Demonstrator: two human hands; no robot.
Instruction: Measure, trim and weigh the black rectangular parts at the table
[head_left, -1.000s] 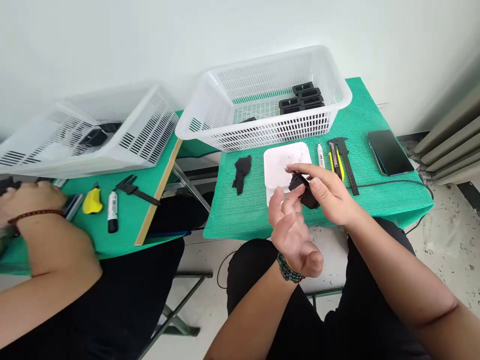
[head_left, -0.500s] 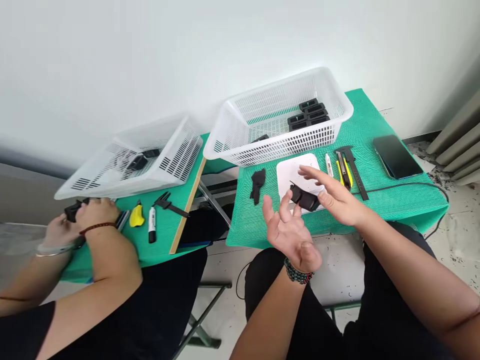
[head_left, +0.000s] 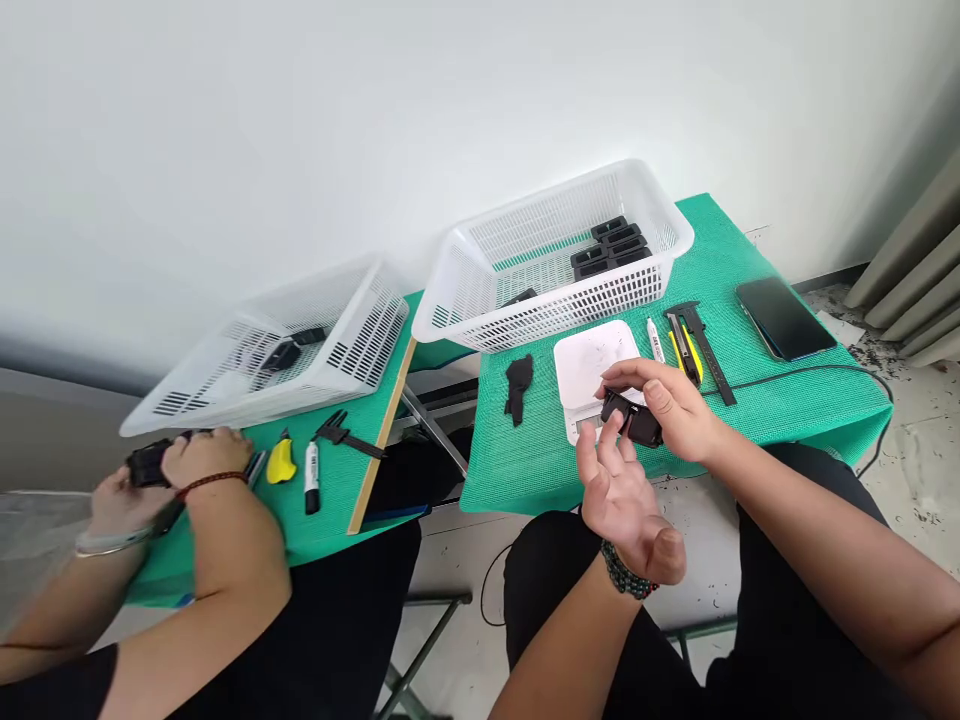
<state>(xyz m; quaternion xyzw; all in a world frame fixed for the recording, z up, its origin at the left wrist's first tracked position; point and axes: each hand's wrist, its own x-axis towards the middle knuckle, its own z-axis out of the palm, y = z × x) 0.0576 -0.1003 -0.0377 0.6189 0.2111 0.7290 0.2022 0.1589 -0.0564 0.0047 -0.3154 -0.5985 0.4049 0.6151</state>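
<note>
A black plastic part [head_left: 643, 428] with a hollow, frame-like shape is held above the front edge of the green-covered table. My right hand [head_left: 679, 408] grips it from the right, thumb on the near side and fingers over its top. Palm up below it, my left hand [head_left: 622, 500] has its fingers apart, and its fingertips reach the part's lower left. Behind my hands lies a white digital scale [head_left: 592, 355], partly covered by them. Left of the scale lies a ragged black piece [head_left: 518, 388] on the green cloth.
A white basket [head_left: 551, 310] with several black parts [head_left: 611, 250] stands behind. To the right are a marker [head_left: 655, 340], a yellow cutter [head_left: 686, 352], black calipers [head_left: 711, 355] and a phone [head_left: 786, 318]. At left, a co-worker's hands [head_left: 202, 460] hold a black part beside another basket [head_left: 330, 370].
My right fingers, stretched out before, have curled over the black part. Both hands and the part have shifted right and slightly down in view. The camera view has tilted a little.
</note>
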